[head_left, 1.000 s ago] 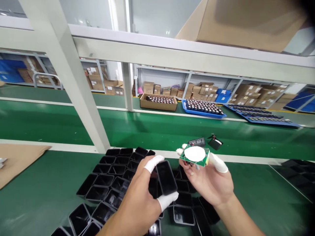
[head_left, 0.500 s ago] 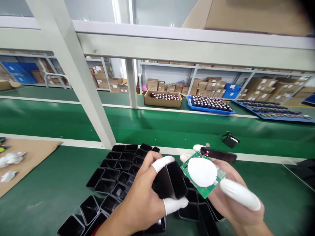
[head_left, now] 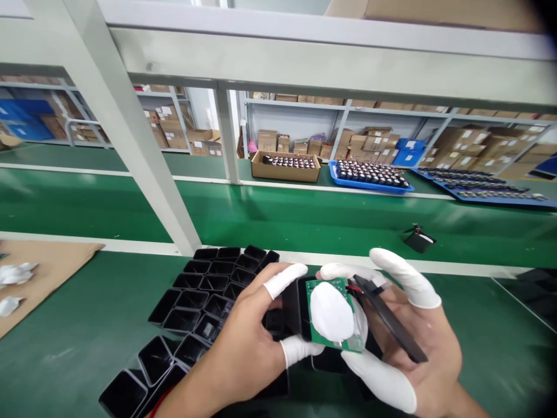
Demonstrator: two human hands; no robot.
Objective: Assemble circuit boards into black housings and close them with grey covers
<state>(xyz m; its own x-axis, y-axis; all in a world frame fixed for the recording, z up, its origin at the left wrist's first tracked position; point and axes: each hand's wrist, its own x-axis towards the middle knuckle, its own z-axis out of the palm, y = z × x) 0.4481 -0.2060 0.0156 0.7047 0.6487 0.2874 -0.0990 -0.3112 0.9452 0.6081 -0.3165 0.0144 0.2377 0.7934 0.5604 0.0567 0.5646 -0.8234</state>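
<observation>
Green workbench (head_left: 78,325), black housings (head_left: 204,290) clustered at centre. Left hand (head_left: 248,348) pinches black case (head_left: 293,305) between white-cotted thumb and forefinger. Green circuit board (head_left: 333,313) with white disc sits at case's 3 o'clock, touching it. Right hand (head_left: 413,342), fingers curled, cradles board and black flat part (head_left: 387,316) at board's 3 o'clock.

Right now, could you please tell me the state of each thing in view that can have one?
Left hand: gripping a black housing, open end toward the board.
Right hand: holding a green circuit board at the housing mouth, not inside.
Black flat part: lying across the right palm.
Empty housings: clustered, open ends up.
</observation>
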